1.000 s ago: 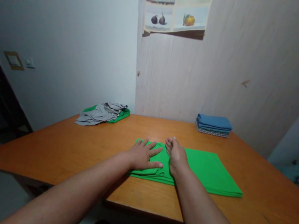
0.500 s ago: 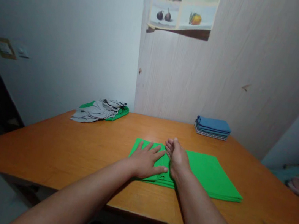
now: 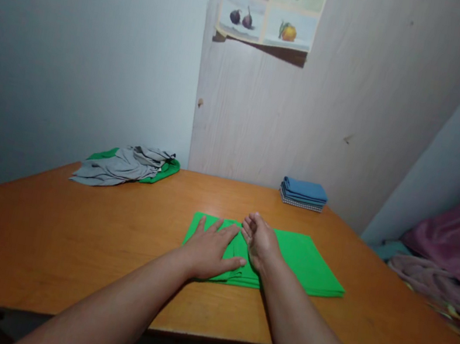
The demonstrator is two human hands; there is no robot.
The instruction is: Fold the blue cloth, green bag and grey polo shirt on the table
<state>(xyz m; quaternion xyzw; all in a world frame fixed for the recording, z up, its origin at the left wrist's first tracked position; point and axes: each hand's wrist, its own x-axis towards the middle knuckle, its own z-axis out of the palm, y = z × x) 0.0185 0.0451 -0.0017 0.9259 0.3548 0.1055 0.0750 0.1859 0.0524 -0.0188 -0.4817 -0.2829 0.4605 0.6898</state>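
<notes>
A bright green folded cloth (image 3: 306, 265) lies flat in layers near the front of the wooden table, its left part folded over on top. My left hand (image 3: 211, 250) rests palm down on that left fold, fingers spread. Just right of the fold's edge, my right hand (image 3: 261, 241) stands on its side against the cloth, fingers stretched out and palm turned left. Neither hand grips anything. My hands and forearms cover part of the cloth's middle and left.
At the back left of the table (image 3: 66, 244) lies a crumpled heap of grey and green cloths (image 3: 124, 166). A neat stack of folded blue cloths (image 3: 304, 192) sits at the back right. A fruit poster (image 3: 268, 10) hangs on the wall. Pink fabric (image 3: 459, 236) lies beyond the right edge.
The view has turned to the right, so everything appears shifted left and more pink fabric shows. Both hands keep nearly the same place on the green cloth.
</notes>
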